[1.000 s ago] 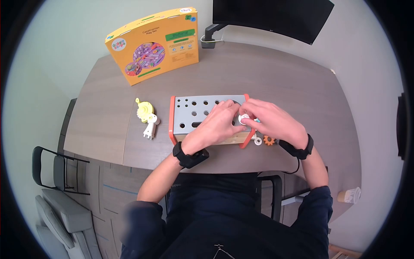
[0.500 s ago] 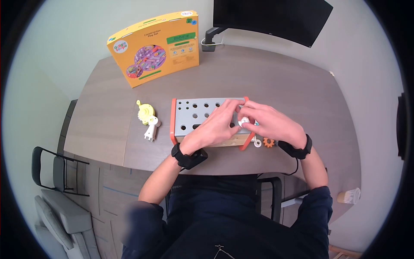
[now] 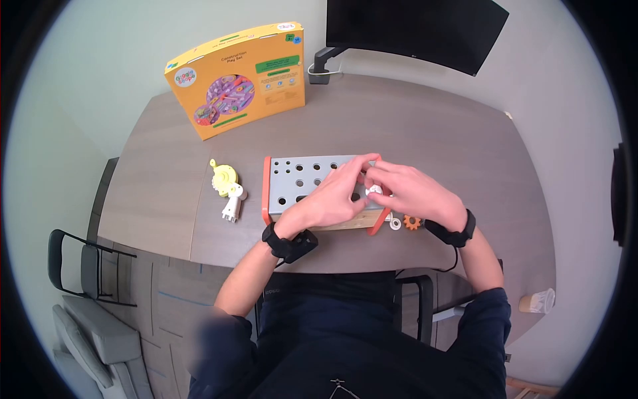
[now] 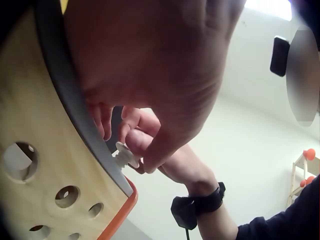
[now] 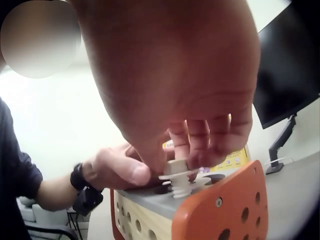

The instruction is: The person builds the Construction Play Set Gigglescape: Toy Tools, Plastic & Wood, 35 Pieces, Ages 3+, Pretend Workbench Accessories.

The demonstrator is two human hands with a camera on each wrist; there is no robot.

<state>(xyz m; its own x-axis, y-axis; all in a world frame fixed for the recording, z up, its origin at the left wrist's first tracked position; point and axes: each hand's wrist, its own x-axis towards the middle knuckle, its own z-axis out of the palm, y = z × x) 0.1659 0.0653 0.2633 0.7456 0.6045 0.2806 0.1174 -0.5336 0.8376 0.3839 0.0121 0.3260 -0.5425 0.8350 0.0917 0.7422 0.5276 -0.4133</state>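
A workbench with a grey perforated top [image 3: 282, 186] and orange ends stands before the person. Near its right end, a white ribbed screw [image 5: 180, 184] with a round flange stands roughly upright over the grey top. The right hand [image 3: 419, 194] pinches the screw's head between thumb and fingers. Bent over the top, the left hand [image 3: 330, 196] has its fingertips close beside the screw; in the right wrist view its thumb lies near the flange, and whether it touches cannot be told. How deep the screw sits is not clear.
Left of the bench lie a yellow disc piece [image 3: 224, 178] and a white piece [image 3: 232, 203]. An orange gear [image 3: 412, 222] and a white ring [image 3: 395, 224] lie at its right. A yellow box [image 3: 239, 86] and a monitor [image 3: 415, 33] stand behind.
The view has shifted slightly, so the bench appears lower. Both hands stay around the screw, with small changes in finger position.
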